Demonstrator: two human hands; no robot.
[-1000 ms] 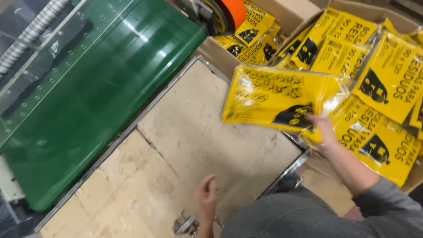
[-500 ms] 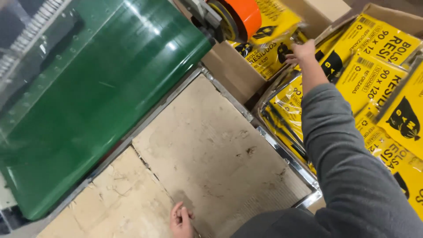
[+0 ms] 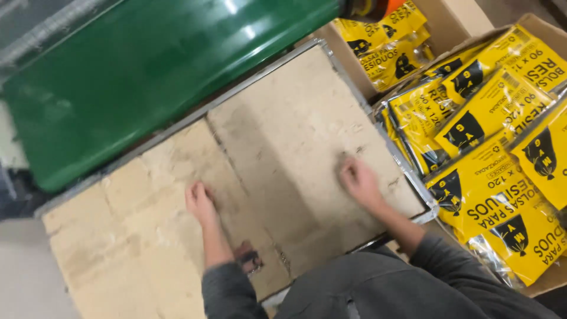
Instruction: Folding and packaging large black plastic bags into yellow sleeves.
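Yellow packets [image 3: 472,127] lie stacked in the cardboard box [image 3: 534,26] at right, none in hand. Left hand [image 3: 199,202] and right hand [image 3: 358,179] rest on the worn tabletop [image 3: 283,142], fingers loose, gripping nothing. No packet lies on that surface; a green conveyor [image 3: 147,71] runs beyond it.

Worn, pale cardboard sheets [image 3: 283,153] cover a metal-edged work table [image 3: 413,177], scuffed and stained, with a seam running across the middle. Above and left of the table lies a glossy green belt [image 3: 147,71] catching bright overhead light in streaks; a strip of grey floor [image 3: 23,283] shows at the table's lower left corner. Right of the table stand open brown cartons [image 3: 455,18] packed with flat yellow packets with black print [image 3: 502,112], some shiny under clear film.
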